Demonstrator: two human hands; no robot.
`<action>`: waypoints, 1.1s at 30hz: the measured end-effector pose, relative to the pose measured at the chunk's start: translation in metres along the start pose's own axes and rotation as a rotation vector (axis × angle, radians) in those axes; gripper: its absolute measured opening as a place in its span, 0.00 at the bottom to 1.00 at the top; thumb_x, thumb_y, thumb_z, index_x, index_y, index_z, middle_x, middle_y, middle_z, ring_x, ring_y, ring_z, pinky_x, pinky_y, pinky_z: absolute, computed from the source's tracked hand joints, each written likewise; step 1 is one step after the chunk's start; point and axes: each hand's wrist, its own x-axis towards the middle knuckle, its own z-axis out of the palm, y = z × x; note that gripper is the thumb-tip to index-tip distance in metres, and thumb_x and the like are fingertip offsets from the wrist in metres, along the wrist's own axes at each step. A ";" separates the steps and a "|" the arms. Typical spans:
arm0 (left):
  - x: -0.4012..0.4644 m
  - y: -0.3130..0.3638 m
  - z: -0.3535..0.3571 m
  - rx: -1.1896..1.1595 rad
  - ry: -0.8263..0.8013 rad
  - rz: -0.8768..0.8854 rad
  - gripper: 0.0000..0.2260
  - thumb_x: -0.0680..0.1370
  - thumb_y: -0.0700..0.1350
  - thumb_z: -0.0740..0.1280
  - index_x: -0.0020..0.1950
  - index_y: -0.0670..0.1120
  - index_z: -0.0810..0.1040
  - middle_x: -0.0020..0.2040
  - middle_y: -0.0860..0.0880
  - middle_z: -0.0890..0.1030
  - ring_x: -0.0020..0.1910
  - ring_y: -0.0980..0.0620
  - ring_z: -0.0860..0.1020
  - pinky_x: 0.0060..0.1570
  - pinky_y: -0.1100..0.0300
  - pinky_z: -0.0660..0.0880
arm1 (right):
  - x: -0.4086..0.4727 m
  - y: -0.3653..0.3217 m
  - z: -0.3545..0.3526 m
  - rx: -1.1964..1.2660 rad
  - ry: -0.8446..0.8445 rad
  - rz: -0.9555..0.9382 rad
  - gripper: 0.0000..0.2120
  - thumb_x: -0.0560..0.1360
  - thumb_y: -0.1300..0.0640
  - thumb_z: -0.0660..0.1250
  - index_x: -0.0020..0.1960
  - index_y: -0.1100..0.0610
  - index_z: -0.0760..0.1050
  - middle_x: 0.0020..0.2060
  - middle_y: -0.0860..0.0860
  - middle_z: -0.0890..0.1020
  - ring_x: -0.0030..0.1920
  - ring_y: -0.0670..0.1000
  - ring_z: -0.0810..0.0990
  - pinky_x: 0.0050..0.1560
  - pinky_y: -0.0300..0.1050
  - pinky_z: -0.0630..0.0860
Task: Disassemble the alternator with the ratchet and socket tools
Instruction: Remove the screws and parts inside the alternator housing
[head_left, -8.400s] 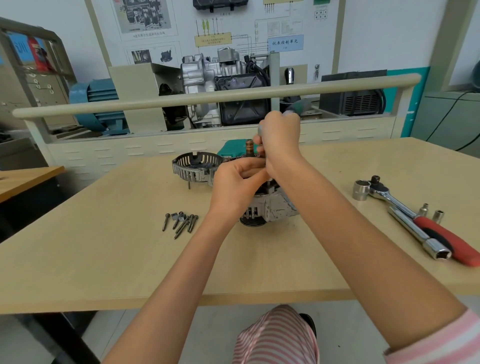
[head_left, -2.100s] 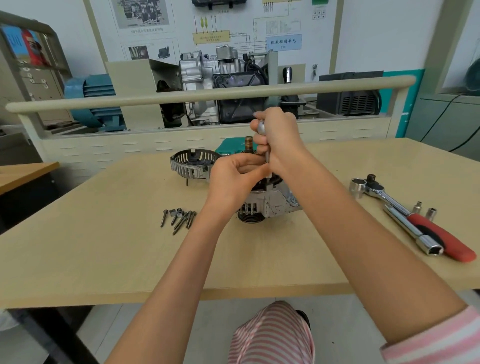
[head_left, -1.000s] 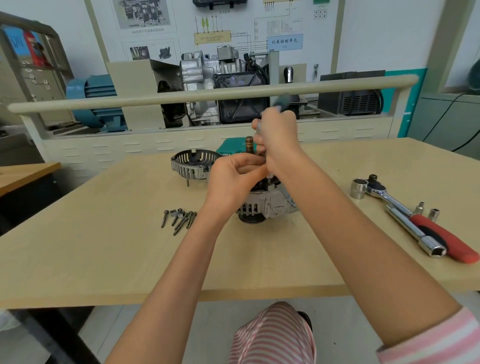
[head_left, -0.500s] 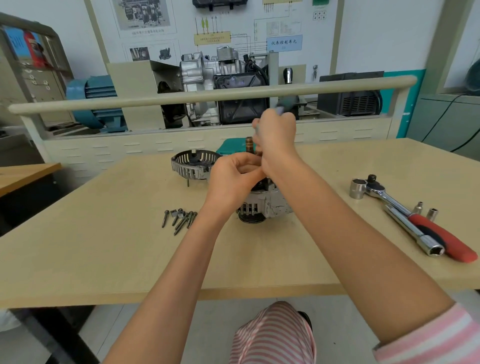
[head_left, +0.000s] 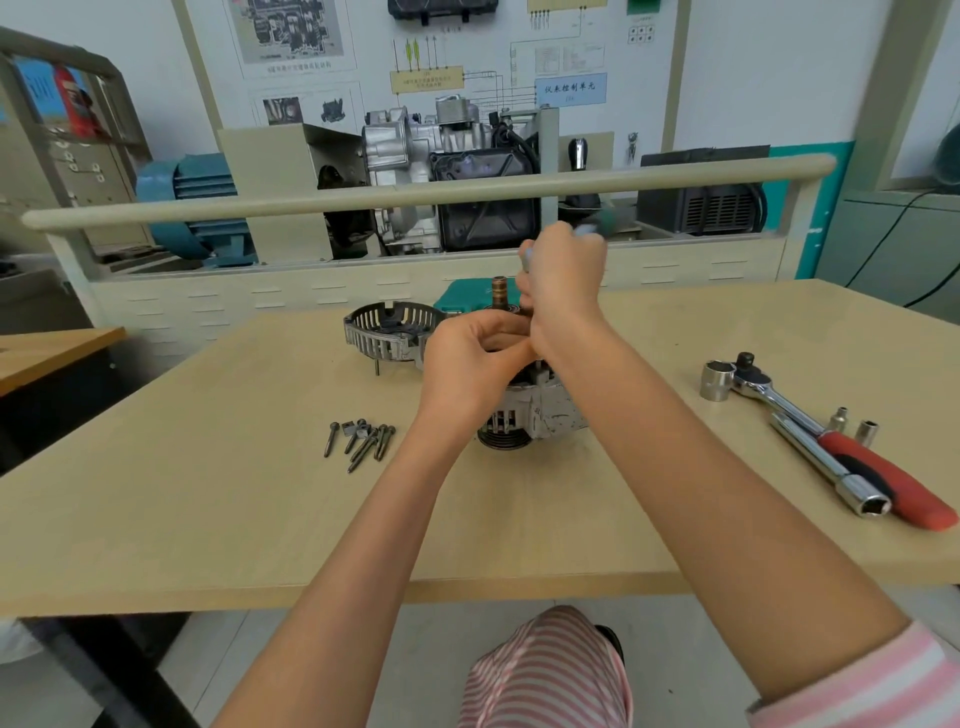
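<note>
R hand (head_left: 563, 283) is fisted round a screwdriver (head_left: 597, 224) w/ a green handle, blurred; handle end sticks up and away from the fist, shaft mostly hidden, tool roughly upright over the alternator (head_left: 535, 410). L hand (head_left: 470, 358) has fingers curled on the alternator's top edge, gripping it, touching the R wrist. Alternator sits mid-table (head_left: 208, 493), axis vertical: dark grooved pulley down on the wood, copper-ringed shaft end (head_left: 499, 292) pointing up. Body is dull silver cast metal w/ slotted vents on the side. Just behind-left lies a removed slotted cover (head_left: 387, 332), open side up. A cluster of bolts (head_left: 361, 441) lies left of the alternator, apart from it. Well to the right: ratchet (head_left: 841, 447) w/ red grip, big socket (head_left: 718, 381) on its head, chrome extension bar (head_left: 831, 470) beside it, two small sockets (head_left: 854, 426) near.
</note>
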 end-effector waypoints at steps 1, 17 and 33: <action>-0.001 0.000 0.001 0.006 0.002 0.006 0.05 0.72 0.38 0.72 0.47 0.44 0.83 0.38 0.50 0.84 0.36 0.61 0.81 0.43 0.67 0.78 | -0.001 0.003 0.001 0.002 0.048 -0.048 0.08 0.79 0.65 0.49 0.54 0.54 0.56 0.37 0.54 0.69 0.25 0.43 0.64 0.21 0.33 0.59; -0.001 0.000 0.001 0.014 0.000 -0.022 0.05 0.72 0.37 0.70 0.45 0.44 0.82 0.39 0.47 0.84 0.41 0.53 0.82 0.44 0.62 0.78 | -0.002 0.004 0.005 -0.029 0.064 -0.089 0.08 0.79 0.64 0.49 0.57 0.59 0.62 0.31 0.51 0.70 0.20 0.43 0.64 0.18 0.33 0.59; -0.001 0.001 0.000 0.011 -0.015 -0.015 0.07 0.72 0.35 0.69 0.49 0.42 0.82 0.42 0.46 0.85 0.43 0.53 0.82 0.46 0.61 0.78 | -0.007 0.005 0.003 0.106 0.092 -0.138 0.04 0.80 0.64 0.49 0.52 0.59 0.60 0.33 0.55 0.70 0.23 0.45 0.66 0.21 0.35 0.61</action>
